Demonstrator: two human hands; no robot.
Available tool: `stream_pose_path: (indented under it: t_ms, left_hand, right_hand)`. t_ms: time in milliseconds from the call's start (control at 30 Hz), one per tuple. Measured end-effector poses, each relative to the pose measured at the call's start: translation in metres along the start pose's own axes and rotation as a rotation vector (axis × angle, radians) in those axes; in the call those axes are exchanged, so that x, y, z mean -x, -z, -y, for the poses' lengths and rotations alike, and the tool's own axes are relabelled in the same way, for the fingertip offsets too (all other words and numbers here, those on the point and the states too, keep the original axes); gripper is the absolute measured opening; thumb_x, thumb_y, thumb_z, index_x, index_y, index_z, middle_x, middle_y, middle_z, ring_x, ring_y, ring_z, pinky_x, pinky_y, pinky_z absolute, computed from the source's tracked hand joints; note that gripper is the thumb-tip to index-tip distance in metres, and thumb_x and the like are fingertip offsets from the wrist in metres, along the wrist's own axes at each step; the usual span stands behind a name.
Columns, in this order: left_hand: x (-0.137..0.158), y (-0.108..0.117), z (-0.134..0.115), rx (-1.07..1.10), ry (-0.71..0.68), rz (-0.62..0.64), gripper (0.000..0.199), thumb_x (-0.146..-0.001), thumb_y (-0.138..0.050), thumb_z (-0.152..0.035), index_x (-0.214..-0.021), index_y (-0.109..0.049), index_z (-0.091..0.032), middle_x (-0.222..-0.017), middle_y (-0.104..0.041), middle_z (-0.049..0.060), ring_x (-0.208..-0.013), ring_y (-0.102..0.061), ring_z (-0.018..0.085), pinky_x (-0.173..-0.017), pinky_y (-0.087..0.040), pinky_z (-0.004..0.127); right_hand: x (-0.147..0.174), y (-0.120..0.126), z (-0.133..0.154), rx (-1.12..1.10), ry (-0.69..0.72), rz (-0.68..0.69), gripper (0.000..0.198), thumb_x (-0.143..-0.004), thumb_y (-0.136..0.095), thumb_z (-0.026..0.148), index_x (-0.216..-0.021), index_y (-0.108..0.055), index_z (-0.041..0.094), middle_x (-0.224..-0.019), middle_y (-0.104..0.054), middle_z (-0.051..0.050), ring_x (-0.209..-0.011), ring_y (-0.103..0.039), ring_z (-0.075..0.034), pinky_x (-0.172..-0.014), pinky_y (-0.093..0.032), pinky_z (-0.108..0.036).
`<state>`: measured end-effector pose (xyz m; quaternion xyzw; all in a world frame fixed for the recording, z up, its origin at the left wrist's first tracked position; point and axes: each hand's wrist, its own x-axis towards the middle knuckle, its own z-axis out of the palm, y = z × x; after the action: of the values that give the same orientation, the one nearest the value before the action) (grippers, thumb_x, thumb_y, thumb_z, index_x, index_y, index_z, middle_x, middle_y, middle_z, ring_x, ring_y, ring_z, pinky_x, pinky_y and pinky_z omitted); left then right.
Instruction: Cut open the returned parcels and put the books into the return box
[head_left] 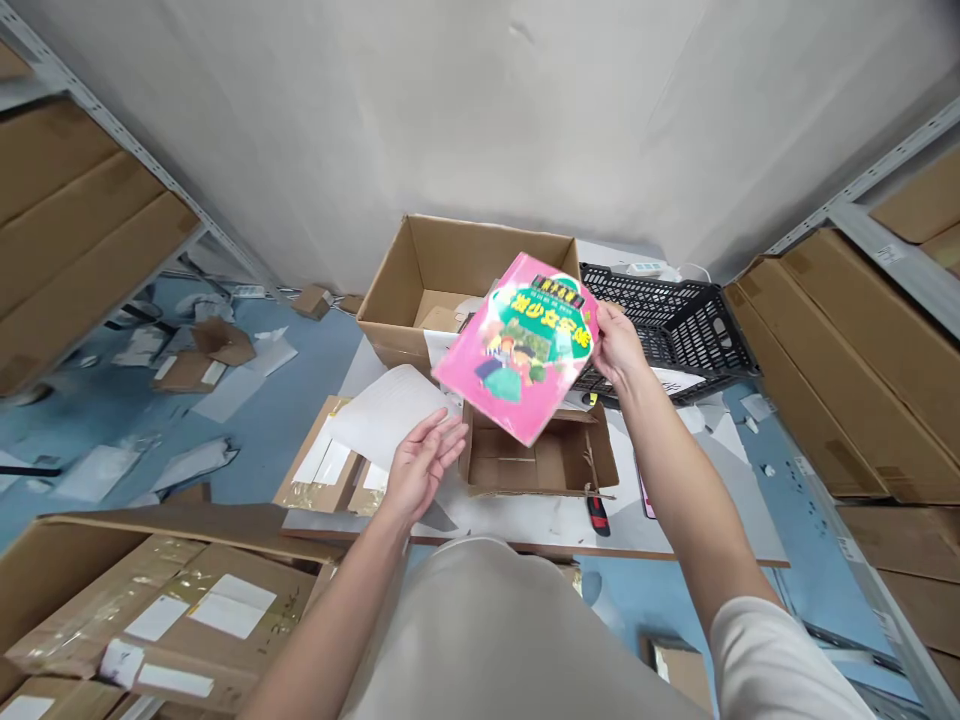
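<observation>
A pink book [517, 345] with a colourful illustrated cover is gripped at its right edge by my right hand [619, 345]. The book is tilted and held above a small open cardboard box [502, 472] on the table. My left hand [426, 465], palm turned up with loosely bent fingers, is to the left of that box and appears to hold nothing. A white sheet of paper [390, 410] lies just behind my left hand, over packed cartons [319, 460]; whether the fingertips touch it I cannot tell.
Behind the book stands a large open carton [390, 335], with a black plastic crate [712, 335] to its right. A red-and-black cutter [598, 515] lies near the table's front edge. Sealed parcels [217, 605] fill a box at lower left. Shelves with cartons [862, 360] flank both sides.
</observation>
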<state>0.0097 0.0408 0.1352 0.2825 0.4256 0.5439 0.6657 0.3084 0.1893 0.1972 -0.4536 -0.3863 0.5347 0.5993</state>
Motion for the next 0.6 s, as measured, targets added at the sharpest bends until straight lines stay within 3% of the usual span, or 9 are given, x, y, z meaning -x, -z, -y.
stream_pose_path:
  t_ms: [100,200,300,433,533,600]
  left_hand:
    - [-0.014,0.031,-0.007,-0.418,-0.189,-0.121,0.052,-0.079,-0.058,-0.051,-0.118,-0.055,-0.017,-0.122,-0.06,0.016,-0.114,-0.056,0.028,-0.097,-0.043,0.044]
    - [-0.023,0.067,-0.003,-1.139,-0.321,-0.226,0.063,-0.076,-0.058,-0.051,-0.125,-0.051,-0.013,-0.137,-0.046,0.02,-0.131,-0.036,0.036,-0.104,-0.031,0.055]
    - [-0.029,0.09,0.012,-1.679,-0.289,-0.119,0.08,-0.072,-0.061,-0.046,-0.138,-0.035,-0.01,-0.148,-0.026,0.023,-0.138,-0.015,0.04,-0.104,-0.012,0.067]
    - [-0.034,0.094,0.029,-1.878,-0.217,0.07,0.06,-0.081,-0.046,-0.024,-0.138,-0.035,-0.012,-0.145,-0.034,0.021,-0.137,-0.025,0.035,-0.103,-0.006,0.069]
    - [-0.036,0.091,0.028,-1.831,-0.202,0.095,0.054,-0.078,-0.034,-0.008,-0.13,-0.046,-0.012,-0.136,-0.048,0.019,-0.13,-0.04,0.031,-0.107,-0.009,0.063]
    - [-0.034,0.088,0.025,-1.733,-0.214,0.056,0.053,-0.076,-0.034,-0.008,-0.127,-0.05,-0.012,-0.126,-0.057,0.018,-0.117,-0.053,0.03,-0.109,-0.011,0.058]
  right_hand:
    - [-0.035,-0.016,-0.014,-0.112,-0.011,-0.144,0.021,-0.08,-0.063,0.041,-0.089,-0.055,0.024,-0.067,-0.064,0.005,-0.053,-0.06,-0.009,-0.05,-0.055,-0.022]
    - [-0.056,-0.035,-0.031,-0.096,-0.097,-0.265,0.012,-0.088,-0.054,0.033,-0.092,-0.053,0.021,-0.068,-0.063,0.004,-0.055,-0.059,-0.007,-0.056,-0.056,-0.022]
    - [-0.062,-0.047,-0.043,0.063,-0.148,-0.172,0.019,-0.091,-0.051,0.029,-0.105,-0.053,0.015,-0.084,-0.065,-0.001,-0.068,-0.061,-0.009,-0.064,-0.056,-0.027]
    - [-0.045,-0.039,-0.039,0.158,-0.158,-0.07,0.033,-0.089,-0.055,0.032,-0.117,-0.054,0.015,-0.114,-0.058,-0.008,-0.095,-0.06,-0.018,-0.079,-0.052,-0.039]
    - [-0.011,-0.01,-0.018,0.195,-0.159,-0.071,0.033,-0.083,-0.063,0.031,-0.113,-0.056,0.02,-0.108,-0.063,-0.005,-0.091,-0.063,-0.016,-0.078,-0.054,-0.036]
    - [0.023,0.02,-0.004,0.234,-0.149,-0.082,0.036,-0.076,-0.07,0.03,-0.108,-0.058,0.024,-0.101,-0.066,-0.003,-0.086,-0.065,-0.016,-0.076,-0.056,-0.034]
